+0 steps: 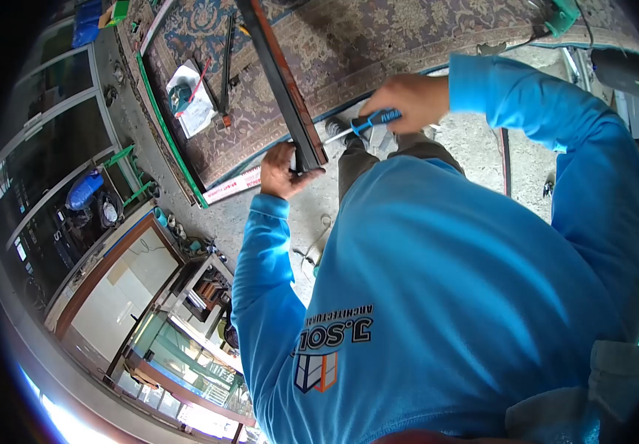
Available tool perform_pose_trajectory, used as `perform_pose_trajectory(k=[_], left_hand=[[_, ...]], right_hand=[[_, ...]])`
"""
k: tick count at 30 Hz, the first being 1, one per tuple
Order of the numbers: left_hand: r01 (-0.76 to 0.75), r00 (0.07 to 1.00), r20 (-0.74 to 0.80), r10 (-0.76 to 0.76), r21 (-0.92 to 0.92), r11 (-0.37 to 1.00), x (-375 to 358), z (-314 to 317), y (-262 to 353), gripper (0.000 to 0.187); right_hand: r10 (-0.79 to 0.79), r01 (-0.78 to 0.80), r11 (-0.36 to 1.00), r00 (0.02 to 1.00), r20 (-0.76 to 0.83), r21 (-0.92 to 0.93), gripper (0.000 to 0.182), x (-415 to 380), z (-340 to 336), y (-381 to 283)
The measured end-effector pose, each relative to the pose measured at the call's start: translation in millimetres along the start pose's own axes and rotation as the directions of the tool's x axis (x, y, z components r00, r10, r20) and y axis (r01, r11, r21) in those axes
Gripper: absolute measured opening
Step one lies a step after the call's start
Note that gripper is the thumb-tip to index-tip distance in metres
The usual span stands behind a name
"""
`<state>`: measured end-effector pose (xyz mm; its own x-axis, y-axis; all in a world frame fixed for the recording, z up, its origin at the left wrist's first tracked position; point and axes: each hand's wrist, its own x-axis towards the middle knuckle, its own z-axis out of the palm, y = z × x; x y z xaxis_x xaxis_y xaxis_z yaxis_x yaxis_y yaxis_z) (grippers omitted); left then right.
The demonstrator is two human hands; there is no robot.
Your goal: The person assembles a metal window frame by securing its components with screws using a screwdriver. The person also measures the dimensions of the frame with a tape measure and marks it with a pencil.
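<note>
One dark bar (pixel 280 74) slants over the rug (pixel 356 44), its end seemingly mid-work, remainder unclear; the left hand (pixel 279 176) grasps that end, the right hand (pixel 412 102) clenches a screwdriver (pixel 365 123) beside it.

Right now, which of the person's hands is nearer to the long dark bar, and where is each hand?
Left. The left hand grips the long dark bar at its near end; the right hand is off to its right, holding a screwdriver.
</note>
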<state>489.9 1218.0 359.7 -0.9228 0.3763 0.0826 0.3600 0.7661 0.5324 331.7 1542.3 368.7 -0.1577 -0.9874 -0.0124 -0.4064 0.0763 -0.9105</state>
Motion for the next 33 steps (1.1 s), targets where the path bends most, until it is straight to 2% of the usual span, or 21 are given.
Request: perform_pose_trajectory(k=[1, 2, 3, 4, 6, 7, 9, 10, 11, 15, 16, 18, 19, 20, 21, 23, 26, 28, 30, 31, 33], left_hand=[[0.136, 0.986, 0.097, -0.140, 0.040, 0.990, -7.6, -3.7, -1.6, 0.064], [0.120, 0.990, 0.070, -0.120, 0.009, 0.993, -9.4, -3.8, 2.1, 0.064], [0.087, 0.996, 0.031, -0.086, -0.016, 0.996, -3.4, -3.4, 2.6, 0.063], [0.082, 0.996, 0.021, -0.082, -0.009, 0.997, -0.8, -3.0, 1.9, 0.063], [0.015, 1.000, 0.016, -0.015, -0.004, 1.000, -1.7, 1.2, 2.0, 0.064], [0.021, 1.000, -0.006, -0.021, -0.001, 1.000, 0.2, 3.2, 0.6, 0.064], [0.055, 0.998, 0.026, -0.055, 0.018, 0.998, -1.9, 2.4, 0.0, 0.064], [0.047, 0.998, 0.039, -0.047, 0.014, 0.999, -1.5, -0.9, 0.5, 0.062], [0.060, 0.998, 0.006, -0.060, 0.026, 0.998, 2.2, 0.8, -2.5, 0.062], [0.065, 0.994, 0.094, -0.060, -0.054, 0.996, -8.7, 10.5, -8.0, 0.066], [0.014, 1.000, -0.007, -0.015, -0.075, 0.997, -16.5, 26.9, -19.8, 0.071], [0.064, 0.997, 0.031, -0.064, 0.012, 0.998, -10.6, 19.4, -11.8, 0.070], [-0.009, 0.998, -0.057, 0.003, -0.107, 0.994, -9.0, 24.1, -16.5, 0.067], [-0.019, 0.997, -0.076, 0.007, -0.153, 0.988, -8.3, 26.9, -18.5, 0.065], [-0.047, 0.995, -0.088, 0.037, -0.108, 0.993, -5.8, 31.6, -20.5, 0.065], [-0.147, 0.985, -0.116, 0.127, -0.178, 0.973, -4.6, 43.4, -27.9, 0.067], [-0.121, 0.981, -0.164, 0.103, -0.104, 0.987, -5.6, 59.8, -29.3, 0.066], [-0.053, 0.989, -0.141, 0.047, -0.037, 0.998, -6.7, 63.4, -27.3, 0.069], [0.008, 0.991, -0.133, -0.001, 0.052, 0.999, -6.5, 55.4, -17.2, 0.070], [0.047, 0.993, -0.110, -0.040, 0.067, 0.997, -4.0, 54.5, -13.4, 0.072], [0.106, 0.991, -0.093, -0.099, 0.075, 0.992, -2.9, 47.8, -9.1, 0.074]], right_hand=[[0.100, -0.072, 0.949, 0.992, -0.076, 0.308, 0.045, 0.2, 9.6, 12.1], [0.367, -0.407, 0.363, 0.889, 0.273, 0.838, 0.047, -0.9, 9.0, 12.2], [0.274, -0.509, -0.465, 0.695, 0.664, 0.724, 0.049, -1.4, 3.0, 14.3], [0.279, -0.510, -0.454, 0.697, 0.660, 0.730, 0.049, -1.8, 2.5, 14.0], [0.521, -0.714, 0.469, 0.699, 0.490, 0.520, 0.048, 4.2, -9.0, -25.2], [0.525, -0.720, 0.480, 0.694, 0.493, 0.501, 0.048, 5.4, -13.6, -17.7], [0.122, -0.123, 0.992, 0.989, 0.086, 0.008, 0.047, 3.6, -8.7, -1.5], [0.433, -0.424, 0.699, 0.892, 0.130, 0.576, 0.043, -2.2, 2.5, -2.8], [0.634, -0.522, -0.148, 0.602, 0.486, 0.840, 0.044, 0.0, -5.6, -20.0], [0.463, -0.597, 0.679, 0.800, 0.381, 0.428, 0.042, -8.3, 19.6, 13.3], [0.074, -0.072, 0.986, 0.997, 0.007, -0.150, 0.044, -9.1, 21.2, 21.7], [0.067, -0.070, 0.997, 0.992, -0.103, -0.028, 0.053, -14.4, 24.6, 32.4], [0.402, -0.364, 0.805, 0.915, 0.020, 0.469, 0.049, -13.1, 22.8, 19.3], [0.661, -0.499, 0.073, 0.672, 0.333, 0.863, 0.049, -15.4, 16.9, 17.4], [0.505, -0.499, -0.399, 0.581, 0.638, 0.769, 0.055, -24.5, 8.6, 39.1], [0.324, -0.608, -0.384, 0.616, 0.718, 0.695, 0.055, -26.1, 12.7, 33.6], [0.462, -0.778, 0.166, 0.605, 0.649, 0.606, 0.057, -21.9, -0.7, 28.3], [0.383, -0.441, 0.868, 0.887, 0.260, 0.227, 0.059, -43.8, 14.0, 82.6], [0.409, -0.458, 0.715, 0.887, 0.216, 0.529, 0.059, -41.5, 15.0, 96.1], [0.559, -0.575, 0.046, 0.693, 0.456, 0.817, 0.057, -44.9, 7.7, 78.5], [-0.087, -0.583, -0.656, 0.689, 0.719, 0.480, 0.054, -29.1, 15.3, 43.5]])
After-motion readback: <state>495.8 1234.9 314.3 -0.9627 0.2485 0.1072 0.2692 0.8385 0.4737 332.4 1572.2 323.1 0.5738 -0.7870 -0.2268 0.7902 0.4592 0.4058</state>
